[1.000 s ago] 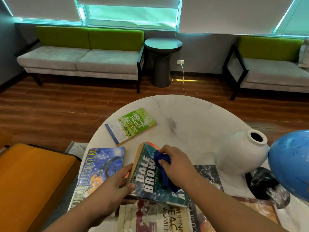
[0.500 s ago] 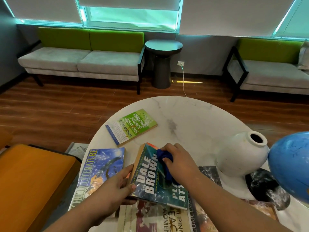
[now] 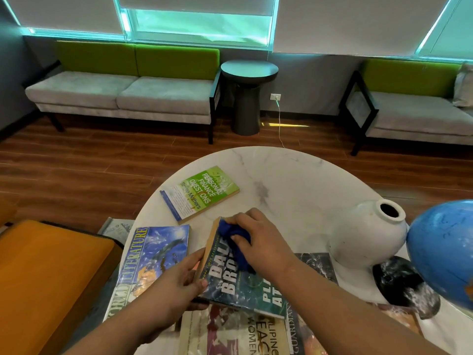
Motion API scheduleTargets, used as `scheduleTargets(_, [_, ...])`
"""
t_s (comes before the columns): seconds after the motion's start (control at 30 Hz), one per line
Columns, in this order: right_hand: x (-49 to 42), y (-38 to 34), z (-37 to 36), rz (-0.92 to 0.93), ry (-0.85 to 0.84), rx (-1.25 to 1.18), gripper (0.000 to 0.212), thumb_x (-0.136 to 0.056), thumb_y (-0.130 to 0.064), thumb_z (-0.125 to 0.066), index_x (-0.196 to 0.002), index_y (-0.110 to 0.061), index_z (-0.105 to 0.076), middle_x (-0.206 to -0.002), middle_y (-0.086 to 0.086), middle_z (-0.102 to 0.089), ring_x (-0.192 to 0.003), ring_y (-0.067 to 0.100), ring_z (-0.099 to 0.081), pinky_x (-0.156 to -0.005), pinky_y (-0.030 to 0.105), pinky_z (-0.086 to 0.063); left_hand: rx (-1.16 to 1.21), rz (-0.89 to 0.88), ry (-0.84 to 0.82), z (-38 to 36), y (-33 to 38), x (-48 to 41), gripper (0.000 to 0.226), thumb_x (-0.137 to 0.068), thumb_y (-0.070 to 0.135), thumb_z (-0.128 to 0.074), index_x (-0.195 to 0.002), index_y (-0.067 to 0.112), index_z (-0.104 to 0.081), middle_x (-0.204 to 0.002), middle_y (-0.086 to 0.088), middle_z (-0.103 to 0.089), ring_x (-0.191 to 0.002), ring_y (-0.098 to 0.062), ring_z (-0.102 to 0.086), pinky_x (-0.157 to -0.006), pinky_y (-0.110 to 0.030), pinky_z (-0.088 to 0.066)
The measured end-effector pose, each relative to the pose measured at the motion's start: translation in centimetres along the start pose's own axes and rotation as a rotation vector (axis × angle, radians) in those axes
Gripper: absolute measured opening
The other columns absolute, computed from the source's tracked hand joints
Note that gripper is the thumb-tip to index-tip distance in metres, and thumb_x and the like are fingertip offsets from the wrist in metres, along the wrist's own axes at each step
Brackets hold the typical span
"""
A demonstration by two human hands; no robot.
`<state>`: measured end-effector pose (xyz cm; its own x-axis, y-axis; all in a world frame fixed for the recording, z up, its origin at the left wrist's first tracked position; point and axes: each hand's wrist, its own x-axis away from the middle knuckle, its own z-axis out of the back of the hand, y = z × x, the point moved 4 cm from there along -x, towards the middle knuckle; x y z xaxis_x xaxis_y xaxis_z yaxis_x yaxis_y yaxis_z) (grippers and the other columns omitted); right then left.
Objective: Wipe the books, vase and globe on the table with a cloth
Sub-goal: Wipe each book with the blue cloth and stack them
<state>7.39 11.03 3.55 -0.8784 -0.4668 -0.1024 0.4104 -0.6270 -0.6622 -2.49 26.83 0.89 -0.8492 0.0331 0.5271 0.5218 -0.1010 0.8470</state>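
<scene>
Head camera: right hand (image 3: 258, 242) clutched the cloth (image 3: 236, 243) on a paperback (image 3: 240, 288) that left hand (image 3: 176, 285) gripped. Vase (image 3: 366, 237) and globe (image 3: 442, 249) stood nearby.

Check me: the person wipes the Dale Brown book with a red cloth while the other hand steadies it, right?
The cloth is blue, not red, as the head view shows. The right hand wipes the Dale Brown book with it while the left hand steadies it.
</scene>
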Motion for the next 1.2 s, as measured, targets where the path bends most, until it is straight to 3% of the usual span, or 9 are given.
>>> scheduleTargets(0.13, [0.2,1.9,0.6,-0.122,-0.024,0.086,0.031,-0.092,-0.016,-0.057,-0.121,-0.027,-0.059,-0.108,-0.001,-0.048,-0.098,0.021,-0.056,-0.088,0.028,-0.044,0.006,0.004,-0.001,-0.1,0.1,0.2,0.049,-0.096,0.001,-0.05,-0.115,0.046,-0.045,-0.107,0.006,-0.07,-0.096,-0.017,-0.069,-0.083,-0.04,-0.058])
scheduleTargets(0.23, [0.0,0.2,0.2,-0.007,-0.005,0.028,0.034,-0.091,-0.015,-0.059,-0.123,-0.027,-0.06,-0.109,-0.004,-0.047,-0.097,0.017,-0.055,-0.089,0.024,-0.042,0.003,0.007,0.001,0.0,0.2,0.1,0.05,-0.097,0.004,-0.051,-0.123,0.045,-0.04,-0.116,0.002,-0.066,-0.101,-0.02,-0.067,-0.083,-0.039,-0.058])
scheduleTargets(0.3, [0.3,-0.2,-0.1,0.039,-0.043,0.023,0.036,-0.09,-0.015,-0.061,-0.124,-0.028,-0.06,-0.11,-0.005,-0.047,-0.097,0.015,-0.054,-0.088,0.024,-0.042,-0.001,0.0,0.0,-0.1,0.2,0.1,0.049,-0.097,0.004,-0.05,-0.117,0.048,-0.043,-0.111,0.002,-0.069,-0.098,-0.02,-0.069,-0.083,-0.039,-0.057])
scheduleTargets(0.47, [2.2,3.8,-0.1,-0.156,-0.179,0.155,0.034,-0.092,-0.018,-0.059,-0.124,-0.03,-0.059,-0.116,-0.003,-0.047,-0.104,0.021,-0.055,-0.092,0.028,-0.044,0.029,0.023,-0.002,0.1,0.1,0.3,0.049,-0.096,0.002,-0.052,-0.115,0.046,-0.042,-0.113,0.002,-0.067,-0.099,-0.022,-0.068,-0.082,-0.041,-0.058])
scheduleTargets(0.67, [2.1,1.0,-1.0,-0.024,-0.118,0.042,0.035,-0.092,-0.022,-0.06,-0.126,-0.03,-0.058,-0.115,-0.005,-0.046,-0.101,0.014,-0.053,-0.091,0.023,-0.042,0.023,0.007,0.014,0.2,0.1,0.0,0.049,-0.096,0.006,-0.053,-0.124,0.045,-0.041,-0.116,0.0,-0.066,-0.102,-0.022,-0.067,-0.085,-0.041,-0.057])
scheduleTargets(0.83, [3.1,3.9,-0.8,-0.191,-0.163,0.131,0.034,-0.092,-0.02,-0.058,-0.125,-0.03,-0.057,-0.116,-0.003,-0.046,-0.104,0.02,-0.055,-0.092,0.027,-0.044,0.04,0.033,0.003,0.2,0.0,0.0,0.051,-0.095,0.004,-0.053,-0.128,0.04,-0.039,-0.115,0.0,-0.066,-0.098,-0.023,-0.069,-0.084,-0.042,-0.057])
scheduleTargets(1.03, [2.7,1.1,-1.5,-0.033,-0.135,0.045,0.035,-0.092,-0.021,-0.059,-0.126,-0.03,-0.057,-0.115,-0.006,-0.045,-0.102,0.014,-0.052,-0.093,0.023,-0.041,0.027,0.024,0.011,0.2,0.2,0.1,0.048,-0.096,0.005,-0.053,-0.118,0.046,-0.041,-0.11,0.002,-0.068,-0.096,-0.02,-0.069,-0.084,-0.041,-0.057])
scheduleTargets(1.2, [2.4,3.4,-0.5,-0.172,-0.101,0.134,0.034,-0.092,-0.018,-0.056,-0.124,-0.029,-0.057,-0.114,-0.002,-0.047,-0.102,0.021,-0.057,-0.09,0.027,-0.045,0.05,0.033,0.001,0.1,0.2,0.3,0.049,-0.096,0.004,-0.052,-0.124,0.042,-0.04,-0.115,0.0,-0.067,-0.098,-0.022,-0.068,-0.082,-0.04,-0.058])
